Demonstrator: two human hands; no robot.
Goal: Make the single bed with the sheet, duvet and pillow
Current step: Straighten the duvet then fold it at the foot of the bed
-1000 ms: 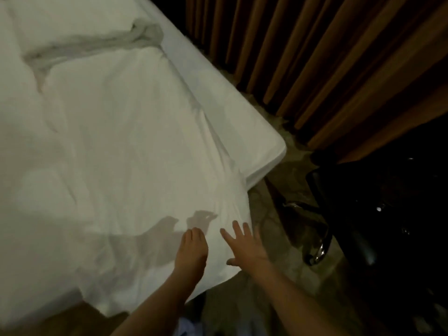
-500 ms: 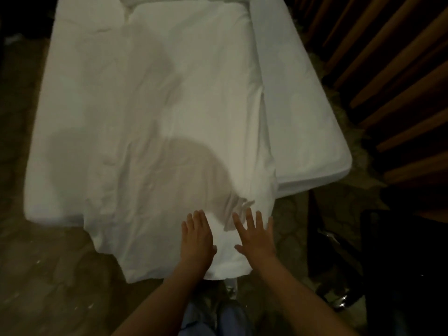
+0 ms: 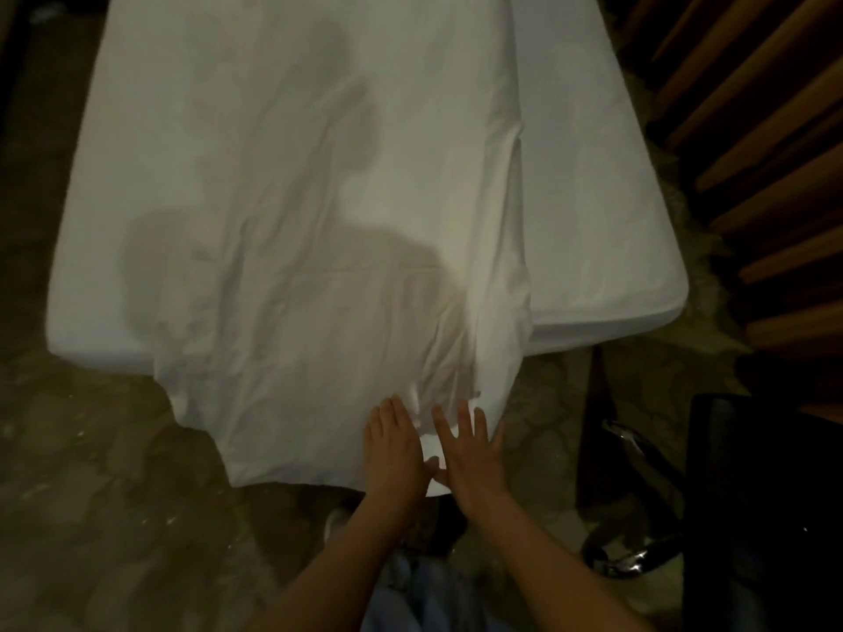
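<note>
A: Nearest we get the person's pale blue trousers (image 3: 410, 595) at the bottom edge, two bare forearms reaching forward over them.

B: Hands?

A: Left hand (image 3: 396, 449) flat, fingers straight and together, palm down on the near hanging end of the white crumpled fabric duvet (image 3: 319, 266). Right hand (image 3: 472, 453) just beside it, fingers straight and spread, also pressing flat on that same end. Neither curls round the cloth. Thumbs nearly meet between them.

B: And the duvet itself?

A: We see it lying lengthwise along the white sheeted single mattress (image 3: 602, 212), its near end drooping over the foot of the bed toward the mottled brown stone floor (image 3: 105, 494). It sits off-centre: a wide strip of bare sheet shows on the right, a narrower one on the left. Grey shadows fall across the middle of it.

B: Surroundings?

A: Black chair with chrome base (image 3: 748, 504) right of the bed foot, near the right arm. Further back on the right, brown pleated curtains (image 3: 752, 130). Pillow we can't see.
</note>
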